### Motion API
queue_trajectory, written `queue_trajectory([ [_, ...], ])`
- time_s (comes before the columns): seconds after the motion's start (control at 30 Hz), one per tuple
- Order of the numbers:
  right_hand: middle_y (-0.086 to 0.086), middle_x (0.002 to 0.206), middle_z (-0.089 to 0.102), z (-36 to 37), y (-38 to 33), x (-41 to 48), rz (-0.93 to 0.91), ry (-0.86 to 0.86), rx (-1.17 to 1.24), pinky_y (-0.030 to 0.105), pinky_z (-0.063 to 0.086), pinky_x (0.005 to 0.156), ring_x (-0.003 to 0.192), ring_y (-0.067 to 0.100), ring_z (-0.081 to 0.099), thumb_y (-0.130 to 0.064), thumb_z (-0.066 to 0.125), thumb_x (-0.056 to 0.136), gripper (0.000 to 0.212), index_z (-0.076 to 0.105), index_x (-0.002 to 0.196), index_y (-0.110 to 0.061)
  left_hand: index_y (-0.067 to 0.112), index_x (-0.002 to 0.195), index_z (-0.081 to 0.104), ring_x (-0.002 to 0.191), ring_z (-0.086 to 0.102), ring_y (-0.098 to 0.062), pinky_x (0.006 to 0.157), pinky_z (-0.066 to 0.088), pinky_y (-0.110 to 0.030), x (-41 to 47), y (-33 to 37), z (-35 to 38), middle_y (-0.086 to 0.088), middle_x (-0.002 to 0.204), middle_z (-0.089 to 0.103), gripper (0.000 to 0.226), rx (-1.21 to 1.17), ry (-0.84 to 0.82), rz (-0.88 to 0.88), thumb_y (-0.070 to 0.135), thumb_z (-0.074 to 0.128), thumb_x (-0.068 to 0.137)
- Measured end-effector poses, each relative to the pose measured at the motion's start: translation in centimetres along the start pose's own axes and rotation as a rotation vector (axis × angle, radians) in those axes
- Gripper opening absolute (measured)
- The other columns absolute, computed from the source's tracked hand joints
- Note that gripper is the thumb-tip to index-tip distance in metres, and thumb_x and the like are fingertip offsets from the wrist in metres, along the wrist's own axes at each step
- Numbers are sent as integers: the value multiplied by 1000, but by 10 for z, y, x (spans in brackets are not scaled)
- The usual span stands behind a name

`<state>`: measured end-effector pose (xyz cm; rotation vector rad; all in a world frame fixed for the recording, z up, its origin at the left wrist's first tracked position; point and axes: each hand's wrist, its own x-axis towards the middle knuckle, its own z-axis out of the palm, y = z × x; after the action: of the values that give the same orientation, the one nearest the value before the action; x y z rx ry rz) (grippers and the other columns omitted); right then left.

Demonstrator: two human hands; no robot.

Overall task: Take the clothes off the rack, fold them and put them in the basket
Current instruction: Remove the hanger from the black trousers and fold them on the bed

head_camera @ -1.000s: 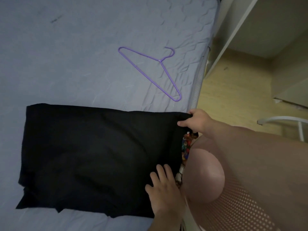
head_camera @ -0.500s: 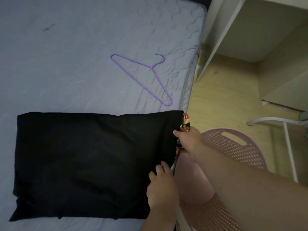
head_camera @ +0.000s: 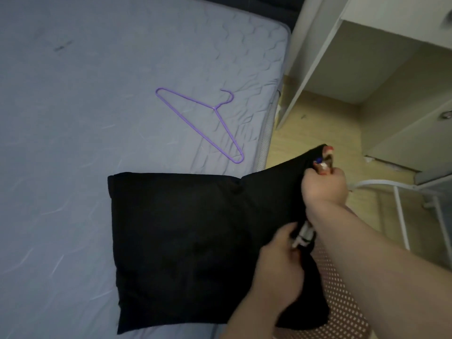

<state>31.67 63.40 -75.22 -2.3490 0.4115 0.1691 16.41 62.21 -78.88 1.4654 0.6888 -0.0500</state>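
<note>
Grey bed [head_camera: 97, 118] carries a purple hanger [head_camera: 228, 132] and a black garment [head_camera: 195, 241], partly over a pink basket [head_camera: 342, 289]. Fingers of the right hand [head_camera: 325, 187] clench its far corner; the left hand [head_camera: 278, 270] grips its near edge.

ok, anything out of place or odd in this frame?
Nothing spilled or damaged. A purple hanger lies loose on the mattress. The folded black garment hangs partly off the bed edge above the pink basket, gripped by the left hand and right hand.

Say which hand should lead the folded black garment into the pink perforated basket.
Right, probably: the right hand grips the garment corner out past the bed, towards the basket; the left hand grips nearer the bed.
</note>
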Motion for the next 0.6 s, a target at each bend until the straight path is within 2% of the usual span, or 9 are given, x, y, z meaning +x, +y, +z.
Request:
queue_trajectory([
  [0.03, 14, 107, 68, 5, -13, -18, -57, -50, 19, 37, 46, 82, 103, 38, 63, -29, 64, 87, 24, 59, 107, -17, 36, 119, 60, 97, 69, -11, 93, 53, -28, -1, -1, -18, -3, 110, 74, 58, -187, 42, -47, -9, 51, 84],
  [0.1, 12, 105, 69, 19, -39, -60, -202, -179, 32, 36, 45, 76, 99, 35, 65, -30, 65, 88, 21, 55, 103, -21, 12, 105, 68, 78, 69, -14, 74, 56, -22, -9, 4, -63, -9, 89, 75, 52, -447, 147, -167, -27, 47, 77],
  [0.17, 11, 109, 68, 39, -58, -105, -342, -340, -28, 36, 44, 75, 102, 34, 65, -34, 61, 92, 24, 53, 110, -19, 4, 90, 69, 72, 65, -21, 65, 52, -25, -24, 3, -109, -10, 76, 72, 42, -481, 288, -207, -26, 43, 77],
  [0.23, 11, 118, 64, 63, -73, -146, -429, -513, -127, 35, 45, 77, 108, 33, 63, -34, 61, 93, 37, 50, 123, -16, 5, 86, 70, 73, 64, -26, 71, 50, -35, -43, 1, -145, -12, 78, 71, 31, -443, 373, -276, -13, 45, 86],
  [0.3, 11, 125, 58, 87, -82, -176, -475, -647, -194, 34, 45, 75, 109, 30, 62, -30, 67, 92, 51, 43, 134, -14, 10, 88, 69, 70, 66, -18, 70, 48, -34, -60, 4, -166, -3, 76, 72, 19, -296, 403, -292, 7, 51, 94],
  [0.37, 10, 131, 52, 107, -87, -195, -513, -711, -202, 34, 49, 76, 110, 27, 61, -27, 69, 91, 63, 37, 143, -13, 19, 90, 66, 66, 66, -8, 65, 46, -29, -66, 0, -178, 6, 74, 71, 6, -65, 464, -283, 18, 61, 93],
  [0.47, 12, 140, 45, 124, -85, -215, -577, -790, -197, 38, 49, 85, 118, 31, 57, -25, 66, 94, 76, 23, 155, -11, 15, 89, 65, 70, 65, -16, 63, 48, -31, -66, -10, -192, 2, 71, 70, 4, -7, 563, -300, 12, 67, 88],
  [0.6, 13, 144, 40, 140, -78, -236, -688, -850, -181, 44, 48, 95, 122, 35, 54, -22, 63, 96, 82, 13, 159, -9, 14, 92, 69, 69, 68, -16, 63, 48, -34, -71, -25, -213, -2, 72, 73, 18, -239, 674, -322, 1, 57, 92],
])
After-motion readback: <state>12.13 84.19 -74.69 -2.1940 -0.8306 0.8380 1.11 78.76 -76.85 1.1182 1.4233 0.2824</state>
